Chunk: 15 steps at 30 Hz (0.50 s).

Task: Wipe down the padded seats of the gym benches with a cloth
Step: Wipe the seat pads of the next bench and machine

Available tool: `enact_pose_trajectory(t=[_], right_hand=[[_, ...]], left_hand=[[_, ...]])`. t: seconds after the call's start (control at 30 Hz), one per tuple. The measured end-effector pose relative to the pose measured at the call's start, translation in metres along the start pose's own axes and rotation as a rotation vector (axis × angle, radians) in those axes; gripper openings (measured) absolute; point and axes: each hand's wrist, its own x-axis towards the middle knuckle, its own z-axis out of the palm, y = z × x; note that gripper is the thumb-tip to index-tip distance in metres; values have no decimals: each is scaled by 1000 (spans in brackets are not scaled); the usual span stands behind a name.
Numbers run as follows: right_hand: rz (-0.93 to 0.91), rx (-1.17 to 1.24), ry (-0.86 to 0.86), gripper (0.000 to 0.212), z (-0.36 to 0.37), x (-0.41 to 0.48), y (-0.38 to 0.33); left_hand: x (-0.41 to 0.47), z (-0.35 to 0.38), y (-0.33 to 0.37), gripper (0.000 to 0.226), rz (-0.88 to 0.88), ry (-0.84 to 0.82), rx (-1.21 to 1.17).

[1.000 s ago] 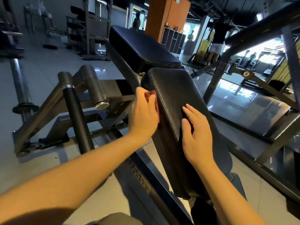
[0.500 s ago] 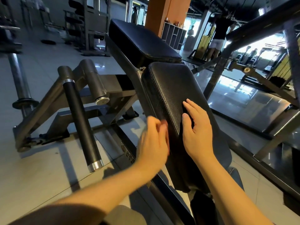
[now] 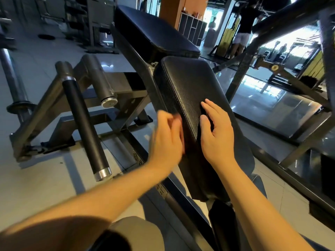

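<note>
**On the near bench pad: two hands at the padded seat**

Right hand point(image 3: 217, 131) lies palm down on the upper face of the black padded seat point(image 3: 188, 84). Its fingers are straight, slightly spread, and point toward 11 o'clock; it grasps nothing. Left hand point(image 3: 165, 137), at 9 o'clock of the right hand, is set against the left side wall of the same pad. Motion blur hides its fingers, so whether they are curled or hold anything cannot be told. A reddish smear point(image 3: 178, 117) at its fingertips is too blurred to identify.

The seat runs from the centre of the view down toward 6 o'clock, sloping and tilted to the right. Just beyond its far end, at 11 o'clock, sits a second black pad point(image 3: 154, 33).

At 9 o'clock of the left hand a black-sleeved bar point(image 3: 83, 120) with chrome ends slants downward. A grey peg point(image 3: 99, 82) with a chrome cap lies at 10 o'clock. Both belong to a grey steel frame point(image 3: 45, 109) on the pale tiled floor point(image 3: 45, 187). A barbell point(image 3: 13, 84) stands at the far 9 o'clock edge.

At 2 o'clock a dark beam point(image 3: 282, 17) crosses the view. At 12 to 1 o'clock are an orange column point(image 3: 170, 9), cubby shelves point(image 3: 192, 29) and a person in white shorts point(image 3: 242, 38).
</note>
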Motion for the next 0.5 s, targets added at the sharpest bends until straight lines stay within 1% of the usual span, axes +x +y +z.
enact_pose_trajectory(t=[0.07, 0.1, 0.13, 0.17, 0.2, 0.23, 0.3, 0.33, 0.37, 0.4, 0.47, 0.5], right_hand=[[11, -6, -8, 41, 1, 0, 0], [15, -10, -6, 41, 0, 0, 0], [14, -10, -4, 41, 0, 0, -1], [8, -4, -1, 41, 0, 0, -1], [0, 3, 3, 41, 0, 0, -1], [-6, 5, 5, 41, 0, 1, -1], [-7, -1, 4, 40, 0, 1, 0], [-6, 0, 2, 40, 0, 0, 0], [-5, 3, 2, 40, 0, 0, 0], [-5, 4, 4, 40, -1, 0, 0], [1, 5, 0, 41, 0, 0, 0], [9, 4, -3, 41, 0, 0, 0]], left_hand=[[53, -6, 10, 11, -105, 182, -24], [66, -6, 14, 10, -123, 232, -18], [66, -3, 15, 10, -105, 245, -20], [53, 1, 13, 10, -73, 218, -40], [28, 5, 8, 11, -51, 147, -74], [-4, 9, 3, 11, -56, 38, -85], [-61, 9, -4, 13, -44, -183, 5], [-72, 7, -6, 14, -20, -221, 72], [-67, 6, -6, 14, -9, -209, 94], [-50, 6, -4, 14, -14, -152, 66], [2, 3, 3, 12, -75, 37, -15], [31, -1, 9, 11, -108, 134, -14]])
